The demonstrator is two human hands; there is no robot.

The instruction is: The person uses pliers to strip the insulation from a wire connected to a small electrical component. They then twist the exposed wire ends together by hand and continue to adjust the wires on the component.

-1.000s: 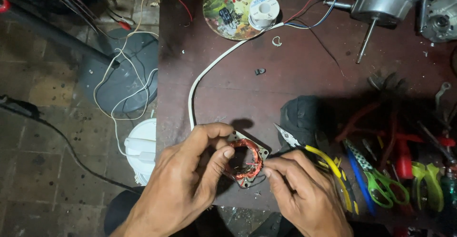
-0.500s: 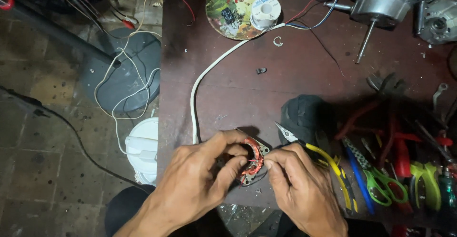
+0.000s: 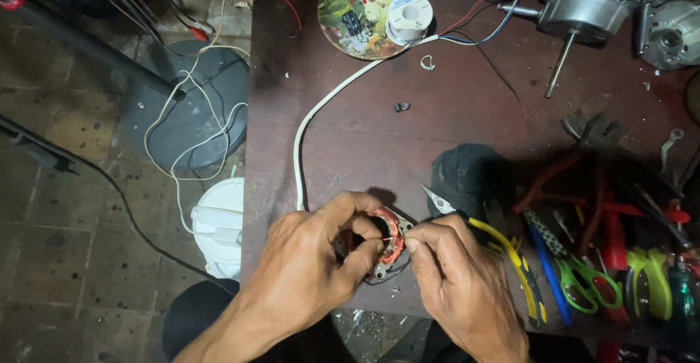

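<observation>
My left hand (image 3: 310, 261) grips a small motor stator (image 3: 389, 240) with copper-red windings and a metal frame, held near the front edge of the dark brown table (image 3: 364, 137). My right hand (image 3: 459, 279) pinches at the stator's right side with thumb and forefinger, and a fine wire seems to run between the fingers. Yellow-handled needle-nose pliers (image 3: 481, 232) rest in or against the right hand, tips pointing up-left. A white cable (image 3: 321, 119) curves from the back of the table down behind my left hand.
A round tray (image 3: 361, 13) with a solder spool (image 3: 409, 14) sits at the back. A motor with a shaft (image 3: 583, 17) lies back right. A black cap (image 3: 467, 177) and several coloured hand tools (image 3: 605, 261) crowd the right. A white bucket (image 3: 219, 224) and loose wires are on the floor left.
Both hands with the stator have shifted slightly right and closer together; the right fingers now pinch the stator's edge.
</observation>
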